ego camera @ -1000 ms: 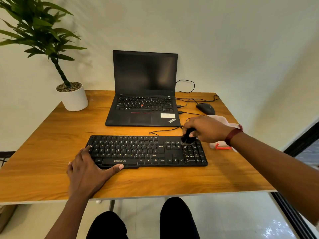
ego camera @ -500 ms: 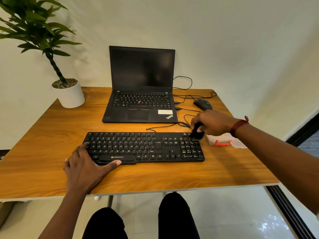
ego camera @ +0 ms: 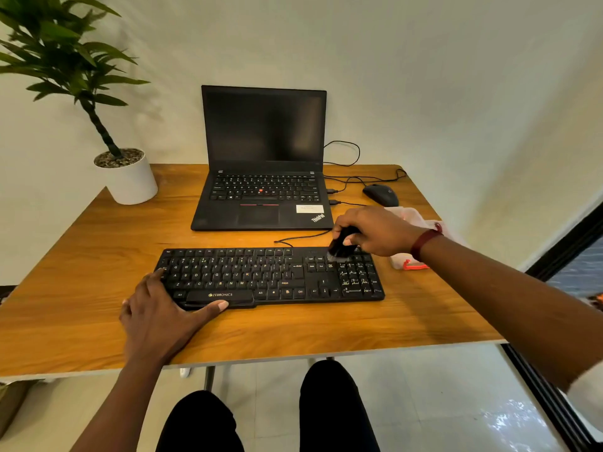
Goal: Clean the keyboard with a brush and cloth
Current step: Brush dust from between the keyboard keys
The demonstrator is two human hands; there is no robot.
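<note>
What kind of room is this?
Probably a home or small office desk. A wooden table holds a laptop, a keyboard being brushed and a potted plant against a plain wall.

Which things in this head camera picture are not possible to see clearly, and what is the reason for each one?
1. Brush: the right hand covers most of it, and its bristles are blurred.
2. Cloth: the right wrist hides its middle.
3. White sticker on the laptop: the text is too small to read.
4. Keyboard near-left corner: hidden under the left hand.
5. Plant: cut off by the top and left edges.
</note>
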